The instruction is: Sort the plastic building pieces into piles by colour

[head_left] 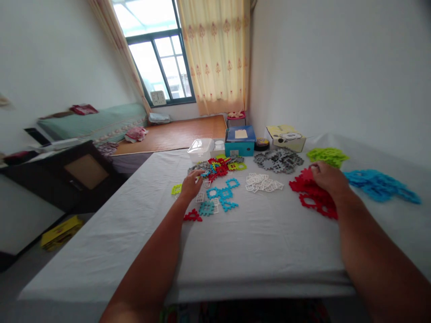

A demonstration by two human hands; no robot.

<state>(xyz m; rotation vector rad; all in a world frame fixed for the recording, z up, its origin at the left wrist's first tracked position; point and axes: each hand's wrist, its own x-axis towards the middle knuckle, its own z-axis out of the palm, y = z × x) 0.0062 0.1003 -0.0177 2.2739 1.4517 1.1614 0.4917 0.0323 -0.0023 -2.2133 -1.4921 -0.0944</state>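
Observation:
My left hand (191,184) reaches to the mixed heap of notched plastic building pieces (220,168), fingers drawn together at its near edge; what they grip is too small to make out. Close to it lie white grid pieces (200,197), a teal piece (206,208), a red triangular piece (193,216), and several loose blue pieces (225,193). Over on the right, my right hand (326,177) is closed at the top of the red building pieces (308,188), pinching a red one. Its fingertips are partly hidden.
Sorted heaps of white (262,183), grey (279,160), lime green (327,156) and blue pieces (382,185) lie on the cloth-covered table (262,251). Behind them stand a clear plastic container (201,149), a blue box (239,141) and a yellow box (286,138) by the wall.

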